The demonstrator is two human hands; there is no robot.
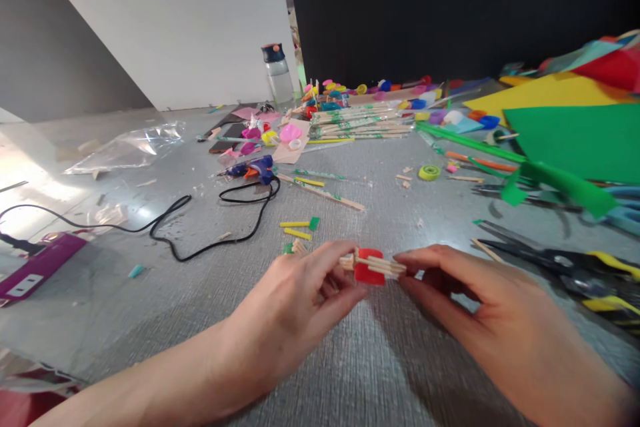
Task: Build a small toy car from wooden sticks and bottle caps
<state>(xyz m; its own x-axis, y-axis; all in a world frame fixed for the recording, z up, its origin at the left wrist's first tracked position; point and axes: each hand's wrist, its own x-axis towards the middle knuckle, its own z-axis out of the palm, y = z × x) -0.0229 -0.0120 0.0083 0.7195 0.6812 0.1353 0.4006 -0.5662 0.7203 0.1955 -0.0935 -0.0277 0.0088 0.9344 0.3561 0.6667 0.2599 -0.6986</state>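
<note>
Both my hands meet low in the middle of the grey table (pixel 380 360). Between them is a small piece made of short wooden sticks with a red bottle cap (pixel 370 265) fixed on it. My left hand (pixel 295 303) pinches the left end of the sticks with thumb and fingers. The fingertips of my right hand (pixel 465 293) close on the right end of the sticks. The piece sits just above the tabletop.
A blue glue gun (pixel 253 169) with a black cord (pixel 200 227) lies beyond my left hand. A purple power strip (pixel 35 268) is at the left edge. Black scissors (pixel 545 255) and coloured foam sheets (pixel 575 137) lie on the right. Bottle caps, stick bundles (pixel 360 121) and a water bottle (pixel 277 73) stand at the back.
</note>
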